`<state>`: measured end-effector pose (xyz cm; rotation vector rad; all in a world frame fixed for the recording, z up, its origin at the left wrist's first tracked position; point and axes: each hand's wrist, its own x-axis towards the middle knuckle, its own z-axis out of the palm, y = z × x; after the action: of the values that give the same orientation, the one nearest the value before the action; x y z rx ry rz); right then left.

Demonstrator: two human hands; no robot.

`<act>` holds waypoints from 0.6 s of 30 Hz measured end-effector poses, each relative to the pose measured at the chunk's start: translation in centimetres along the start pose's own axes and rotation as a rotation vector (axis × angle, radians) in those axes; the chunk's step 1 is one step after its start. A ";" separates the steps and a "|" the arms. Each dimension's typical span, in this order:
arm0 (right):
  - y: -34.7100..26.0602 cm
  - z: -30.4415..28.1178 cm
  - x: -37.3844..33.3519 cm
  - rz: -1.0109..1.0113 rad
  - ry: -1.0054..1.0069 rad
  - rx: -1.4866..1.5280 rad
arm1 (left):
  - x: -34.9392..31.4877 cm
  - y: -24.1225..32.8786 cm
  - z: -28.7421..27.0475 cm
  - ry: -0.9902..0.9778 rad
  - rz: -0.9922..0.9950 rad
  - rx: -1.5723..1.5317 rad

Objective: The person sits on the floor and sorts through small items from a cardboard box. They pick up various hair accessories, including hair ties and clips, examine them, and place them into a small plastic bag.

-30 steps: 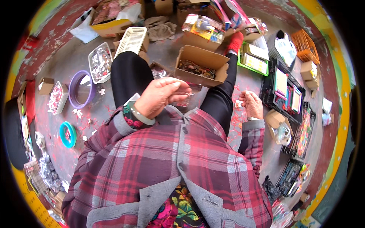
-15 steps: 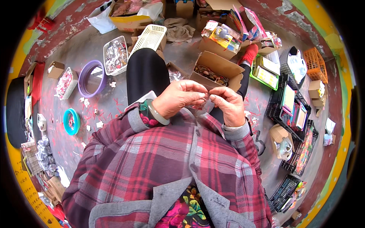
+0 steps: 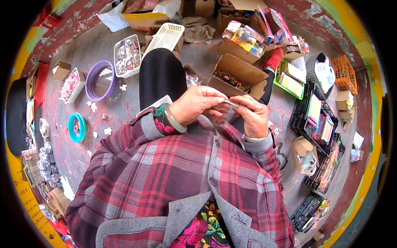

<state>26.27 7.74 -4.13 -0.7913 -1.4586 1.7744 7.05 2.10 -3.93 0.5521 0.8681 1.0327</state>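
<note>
My left hand [image 3: 197, 105] and my right hand [image 3: 250, 114] meet in front of my chest, over my lap. Between their fingertips they pinch a small clear plastic packet [image 3: 226, 110]; what is inside it is too small to tell. A pale green bangle circles my left wrist. Just beyond my hands stands an open cardboard box [image 3: 239, 75] with small brownish items in it, beside my black-clad knee [image 3: 159, 74].
A purple ring basin [image 3: 99, 79], a white basket of small wrapped items [image 3: 127, 55], a cream basket [image 3: 165, 38] and a teal ring [image 3: 77, 127] lie on the grey floor at left. Black crates [image 3: 318, 124], an orange basket [image 3: 344, 73] and boxes crowd the right.
My right hand has come up from the floor at my right and joined my left hand on the clear packet. The view has tilted slightly.
</note>
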 end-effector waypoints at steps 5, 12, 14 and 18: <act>0.2 -0.4 0.0 -0.041 -0.049 0.017 | 0.1 0.3 -0.6 -0.109 -0.057 -0.101; -0.3 -0.4 0.1 -0.108 -0.061 -0.105 | 0.0 0.4 -1.3 -0.204 -0.054 -0.219; -0.3 -0.4 0.2 -0.130 -0.055 -0.117 | -0.2 1.0 -1.1 -0.205 -0.051 -0.208; -0.2 -0.3 0.2 -0.150 -0.052 -0.122 | -0.4 1.7 0.1 -0.063 -0.098 -0.142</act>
<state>26.43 8.13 -3.97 -0.6820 -1.6287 1.6173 6.18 2.47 -2.50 0.4160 0.7522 0.9746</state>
